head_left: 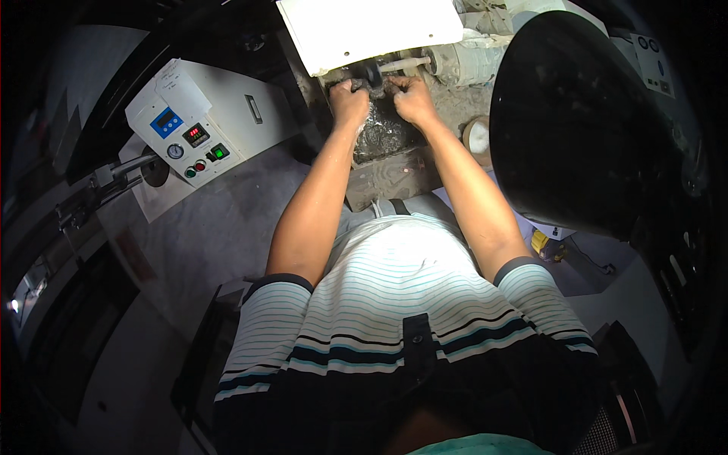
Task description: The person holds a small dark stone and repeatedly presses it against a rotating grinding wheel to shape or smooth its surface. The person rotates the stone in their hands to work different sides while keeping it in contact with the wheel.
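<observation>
Both my hands are up at a small dark wheel (373,73) on a pale tapered spindle (406,65). My left hand (349,104) is closed, its knuckles up, just below and left of the wheel. On the other side, my right hand (412,99) is closed in a pinch under the spindle. The fingertips of both look dark and dirty, and they point toward each other. Anything held between them is too small and dark to name. Beneath lies a wet, shiny black tray or sheet (383,136).
A white panel (371,30) overhangs the wheel. The spindle comes from a dirty cylindrical motor housing (466,65). A round pale container (478,136) stands by my right forearm. Left is a white control box (220,114) with dials and buttons; a large black rounded shape (584,121) looms right.
</observation>
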Motion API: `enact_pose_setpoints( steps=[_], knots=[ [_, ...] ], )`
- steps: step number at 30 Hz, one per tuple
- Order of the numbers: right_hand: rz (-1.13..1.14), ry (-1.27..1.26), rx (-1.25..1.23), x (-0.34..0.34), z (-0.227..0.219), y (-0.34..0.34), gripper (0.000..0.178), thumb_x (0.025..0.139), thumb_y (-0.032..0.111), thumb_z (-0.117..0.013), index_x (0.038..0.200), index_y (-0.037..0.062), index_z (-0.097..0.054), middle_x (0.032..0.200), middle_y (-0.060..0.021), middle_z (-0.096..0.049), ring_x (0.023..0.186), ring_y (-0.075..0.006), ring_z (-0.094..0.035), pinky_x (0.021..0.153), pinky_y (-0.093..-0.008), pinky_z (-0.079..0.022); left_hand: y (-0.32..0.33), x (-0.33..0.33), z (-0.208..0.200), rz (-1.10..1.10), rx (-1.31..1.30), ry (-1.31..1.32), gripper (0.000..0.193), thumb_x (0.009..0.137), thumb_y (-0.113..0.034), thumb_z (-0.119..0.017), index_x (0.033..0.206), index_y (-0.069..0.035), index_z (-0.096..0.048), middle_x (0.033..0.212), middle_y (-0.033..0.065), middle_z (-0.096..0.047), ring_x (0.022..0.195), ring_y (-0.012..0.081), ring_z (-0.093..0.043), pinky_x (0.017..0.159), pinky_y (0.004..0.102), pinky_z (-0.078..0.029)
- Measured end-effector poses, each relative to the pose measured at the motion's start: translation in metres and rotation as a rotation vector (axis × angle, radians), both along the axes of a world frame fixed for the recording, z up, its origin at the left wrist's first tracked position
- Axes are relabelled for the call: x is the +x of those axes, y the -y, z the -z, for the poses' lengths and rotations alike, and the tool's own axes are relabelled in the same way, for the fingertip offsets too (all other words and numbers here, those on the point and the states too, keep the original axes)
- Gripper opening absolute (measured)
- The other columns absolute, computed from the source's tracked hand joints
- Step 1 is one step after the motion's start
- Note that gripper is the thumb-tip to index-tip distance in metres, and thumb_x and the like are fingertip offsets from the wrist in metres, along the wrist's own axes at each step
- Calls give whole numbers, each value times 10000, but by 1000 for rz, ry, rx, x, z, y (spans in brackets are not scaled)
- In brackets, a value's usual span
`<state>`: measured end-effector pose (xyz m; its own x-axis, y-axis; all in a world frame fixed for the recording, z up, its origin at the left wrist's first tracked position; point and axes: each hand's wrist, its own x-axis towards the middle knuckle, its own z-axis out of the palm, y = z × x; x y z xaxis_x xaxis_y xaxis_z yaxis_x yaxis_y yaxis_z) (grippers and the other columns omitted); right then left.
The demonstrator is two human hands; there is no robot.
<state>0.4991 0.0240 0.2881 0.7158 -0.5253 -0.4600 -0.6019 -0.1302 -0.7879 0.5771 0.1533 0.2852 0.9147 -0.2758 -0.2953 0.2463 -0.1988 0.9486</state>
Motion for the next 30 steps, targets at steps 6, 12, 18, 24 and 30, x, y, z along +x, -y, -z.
enact_pose_setpoints(
  steps=[6, 12, 18, 24, 30],
  knots=[
    [26, 120, -93, -6, -14, 4, 216, 849, 84, -620, 1022, -27, -686, 921, -114, -709, 825, -130, -612, 784, -268, -469, 14, 8, -19, 127, 33, -54, 132, 659, -11, -520, 678, 35, -642, 568, 85, -573, 546, 149, -524, 551, 341, -430],
    [-73, 179, -162, -17, -3, 6, 204, 864, 79, -613, 1022, -26, -686, 908, -81, -705, 802, -111, -589, 762, -257, -464, 5, 5, -30, 177, 78, 67, 157, 663, -30, -526, 699, 21, -671, 616, 157, -639, 560, 218, -597, 574, 357, -455],
    [-88, 60, -117, -4, -38, -11, 227, 861, 109, -615, 1035, -23, -676, 928, -119, -705, 868, -153, -621, 815, -282, -464, -4, 10, -33, 210, 203, 113, 127, 698, -69, -611, 703, 56, -631, 596, 200, -598, 553, 248, -589, 572, 379, -447],
    [-78, 144, -164, -22, -21, -13, 243, 833, 75, -585, 1037, -33, -660, 963, -155, -700, 894, -184, -642, 842, -302, -472, -15, -16, -39, 194, 186, 100, 192, 719, -117, -688, 775, 60, -640, 677, 160, -645, 620, 227, -610, 623, 370, -462],
    [-328, 11, -276, -20, -24, 4, 237, 830, 61, -573, 1030, -27, -664, 969, -140, -700, 893, -194, -645, 839, -303, -478, -15, -15, -30, 350, 116, 50, 183, 739, -76, -705, 875, 35, -654, 782, 117, -676, 705, 180, -612, 679, 318, -469]
  ],
)
